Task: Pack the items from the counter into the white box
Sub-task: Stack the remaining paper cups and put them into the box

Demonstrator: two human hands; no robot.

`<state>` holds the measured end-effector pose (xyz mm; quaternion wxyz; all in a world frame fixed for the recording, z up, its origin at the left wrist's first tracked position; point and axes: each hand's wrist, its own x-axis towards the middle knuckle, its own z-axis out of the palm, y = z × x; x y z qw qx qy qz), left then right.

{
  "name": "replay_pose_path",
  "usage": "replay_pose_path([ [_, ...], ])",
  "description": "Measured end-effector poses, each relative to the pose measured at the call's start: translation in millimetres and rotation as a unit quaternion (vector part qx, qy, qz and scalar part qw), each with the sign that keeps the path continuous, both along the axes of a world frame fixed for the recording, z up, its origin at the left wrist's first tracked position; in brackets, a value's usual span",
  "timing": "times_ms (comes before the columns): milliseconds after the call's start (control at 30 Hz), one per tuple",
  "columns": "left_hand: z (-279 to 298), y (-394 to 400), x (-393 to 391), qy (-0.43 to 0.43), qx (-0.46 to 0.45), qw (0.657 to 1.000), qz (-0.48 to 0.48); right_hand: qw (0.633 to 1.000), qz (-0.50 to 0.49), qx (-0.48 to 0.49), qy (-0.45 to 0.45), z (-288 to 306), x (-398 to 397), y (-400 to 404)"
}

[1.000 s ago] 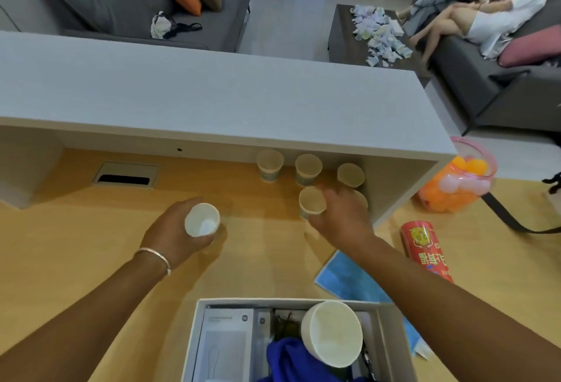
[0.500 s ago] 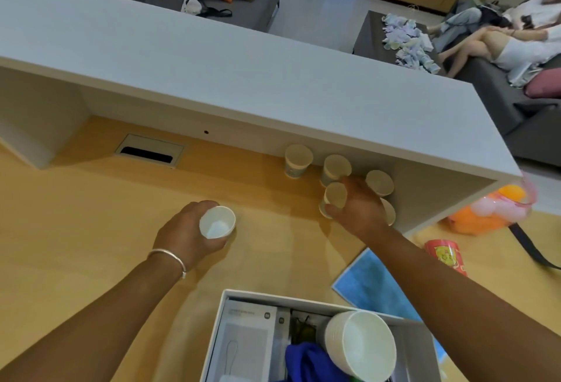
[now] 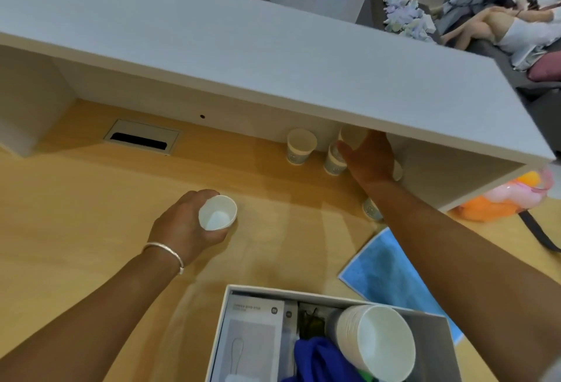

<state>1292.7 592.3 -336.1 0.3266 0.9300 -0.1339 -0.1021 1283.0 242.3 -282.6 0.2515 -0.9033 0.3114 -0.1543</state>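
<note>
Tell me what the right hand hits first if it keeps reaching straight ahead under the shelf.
The right hand points at a paper cup tucked under the shelf; its fingertips look at or nearly on it. Depth is unclear.

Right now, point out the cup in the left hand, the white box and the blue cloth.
cup [image 3: 217,213]: head view, on its open inside.
white box [image 3: 226,305]: head view, on its left wall's rim.
blue cloth [image 3: 385,272]: head view, on its bare middle.
</note>
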Motion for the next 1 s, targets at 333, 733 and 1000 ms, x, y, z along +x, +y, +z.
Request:
replay_pose_path([
  [333, -1.8, -0.5, 0.2, -0.012, -0.006, 1.000, -0.009, 0.997, 0.057, -0.050, 0.034, -39.1, 13.8, -3.8],
  [733, 8.7, -3.3, -6.0, -0.001, 0.008, 1.000, -0.008, 0.993, 0.063, 0.019, -0.095, 2.6, 4.0, 16.1],
  [1000, 7.0, -2.9, -6.2, -0.012, 0.005, 1.000, -0.009, 0.988, 0.119, 0.025, -0.100, -1.8, 39.9, 49.2],
])
